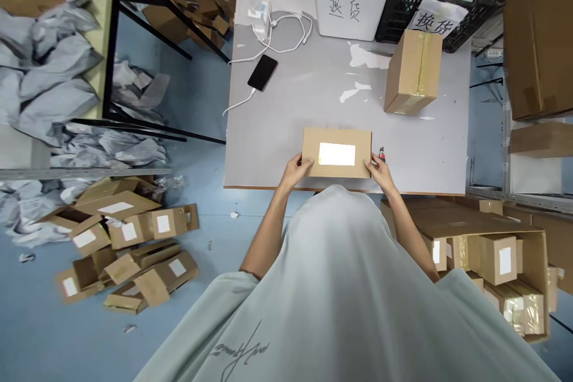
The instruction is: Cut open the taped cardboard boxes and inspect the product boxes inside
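A closed cardboard box (pixel 311 143) with a blank-looking white label (pixel 337 154) on top lies at the front edge of the grey table. My left hand (pixel 296 169) grips its left end, thumb on the upper face. At the opposite end my right hand (pixel 379 171) holds the box the same way. The fingers under and behind the box are partly hidden. Just beyond my right hand lies a small red and black tool (pixel 382 154), perhaps a box cutter; its lower part is covered by the hand.
On the table (pixel 286 107) are a phone (pixel 262 73) on a white cable, a power strip (pixel 259 18), a taped carton (pixel 409 71), a white bin (pixel 351 18) and a black crate (pixel 483 12). Opened boxes (pixel 147 262) litter the left floor; a large carton (pixel 483 218) stands right.
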Demonstrator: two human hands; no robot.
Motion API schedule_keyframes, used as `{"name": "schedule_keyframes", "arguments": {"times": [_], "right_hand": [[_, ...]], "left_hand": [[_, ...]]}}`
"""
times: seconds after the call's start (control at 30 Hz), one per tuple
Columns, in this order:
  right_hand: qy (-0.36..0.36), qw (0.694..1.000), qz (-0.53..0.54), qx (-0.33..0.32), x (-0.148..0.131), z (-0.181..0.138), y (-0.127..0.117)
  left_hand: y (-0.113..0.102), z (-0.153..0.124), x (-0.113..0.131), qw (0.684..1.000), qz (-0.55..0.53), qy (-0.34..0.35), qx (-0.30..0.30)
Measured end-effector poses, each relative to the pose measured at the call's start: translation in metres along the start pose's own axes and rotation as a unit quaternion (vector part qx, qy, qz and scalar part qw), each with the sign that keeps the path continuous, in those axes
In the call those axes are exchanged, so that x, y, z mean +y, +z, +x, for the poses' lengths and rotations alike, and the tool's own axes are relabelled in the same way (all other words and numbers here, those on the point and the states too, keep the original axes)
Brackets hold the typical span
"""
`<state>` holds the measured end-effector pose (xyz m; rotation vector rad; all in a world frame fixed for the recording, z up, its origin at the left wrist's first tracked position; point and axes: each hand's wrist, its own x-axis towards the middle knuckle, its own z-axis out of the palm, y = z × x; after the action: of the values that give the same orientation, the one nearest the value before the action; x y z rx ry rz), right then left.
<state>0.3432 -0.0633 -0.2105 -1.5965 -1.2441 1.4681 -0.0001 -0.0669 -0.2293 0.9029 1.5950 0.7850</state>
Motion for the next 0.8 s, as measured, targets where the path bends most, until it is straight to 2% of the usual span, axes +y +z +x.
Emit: {"name": "schedule_keyframes", "arguments": {"times": [0.1,0.2,0.3,0.4,0.53,0.67,0.8], "right_hand": [[0.011,0.999,-0.025,-0.021,0.008,0.003,-0.003],[0.02,0.999,-0.034,-0.005,0.021,0.002,-0.009],[0.091,0.995,-0.042,0.024,0.038,-0.002,-0.014],[0.131,0.99,-0.054,0.018,0.051,-0.009,-0.012],[0.105,0.993,-0.044,0.009,0.059,-0.018,-0.004],[0.066,0.997,-0.032,0.021,0.055,-0.018,-0.004],[0.019,0.999,-0.019,0.046,0.039,-0.012,-0.013]], "left_hand": [[0.01,-0.002,-0.005,1.0,-0.01,-0.012,0.011],[0.01,-0.009,-0.016,0.999,-0.028,-0.005,0.032],[0.005,-0.018,-0.029,0.997,-0.055,-0.038,0.025],[0.004,-0.024,-0.042,0.993,-0.074,-0.087,0.02],[0.011,-0.028,-0.052,0.992,-0.075,-0.094,0.037],[0.014,-0.029,-0.051,0.992,-0.082,-0.075,0.058],[0.008,-0.024,-0.039,0.991,-0.098,-0.002,0.088]]}}
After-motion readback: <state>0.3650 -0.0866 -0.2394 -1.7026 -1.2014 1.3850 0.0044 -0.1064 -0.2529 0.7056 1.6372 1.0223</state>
